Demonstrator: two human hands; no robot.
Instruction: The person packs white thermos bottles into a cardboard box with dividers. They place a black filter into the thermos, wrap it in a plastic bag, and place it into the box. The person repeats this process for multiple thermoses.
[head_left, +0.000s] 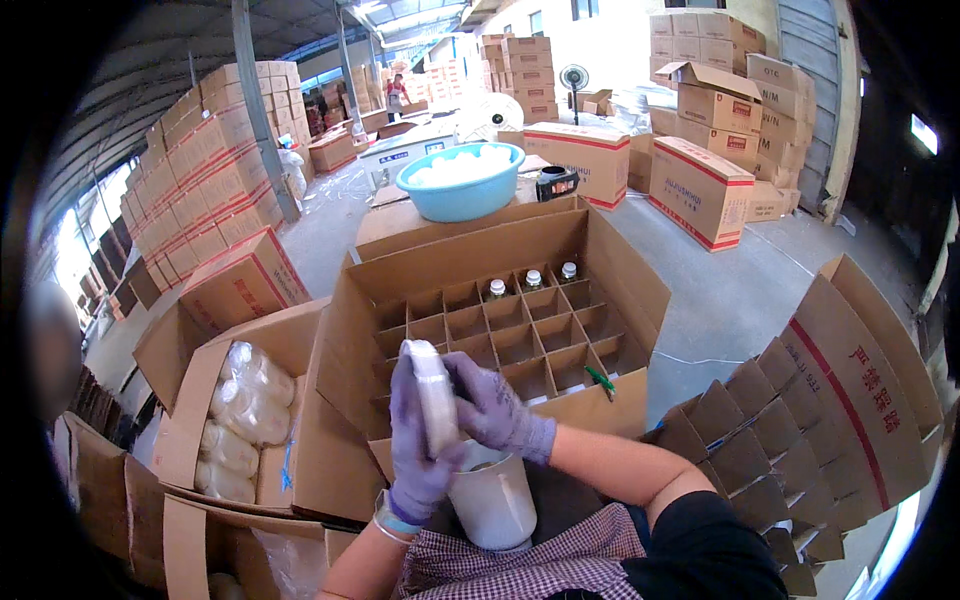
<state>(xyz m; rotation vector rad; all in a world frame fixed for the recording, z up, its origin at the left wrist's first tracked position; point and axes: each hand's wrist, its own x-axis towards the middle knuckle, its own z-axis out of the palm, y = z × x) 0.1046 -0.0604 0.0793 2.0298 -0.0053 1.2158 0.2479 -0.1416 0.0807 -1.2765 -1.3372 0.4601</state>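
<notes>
My left hand point(408, 455), in a purple-grey glove, grips a flat, round, whitish roll-like thing point(432, 395) held up nearly edge-on; its exact kind does not show. From the right, my gloved right hand point(497, 408) has its fingers bent against the same thing. Below both hands a white cylindrical container point(493, 503) stands at my lap, its top partly hidden. In front is an open carton point(480, 255) with a cardboard divider grid point(505, 345). Three bottles with white caps point(533, 279) stand in its far cells. A green tool point(600, 380) lies at the near right edge.
A blue basin point(460, 190) of white pieces stands beyond the carton. At left, an open box point(190, 445) holds plastic-wrapped clear containers point(250, 400). A carton with dividers point(790, 430) leans at right. Stacked cartons point(210, 160) and a distant person point(397, 95) are farther back.
</notes>
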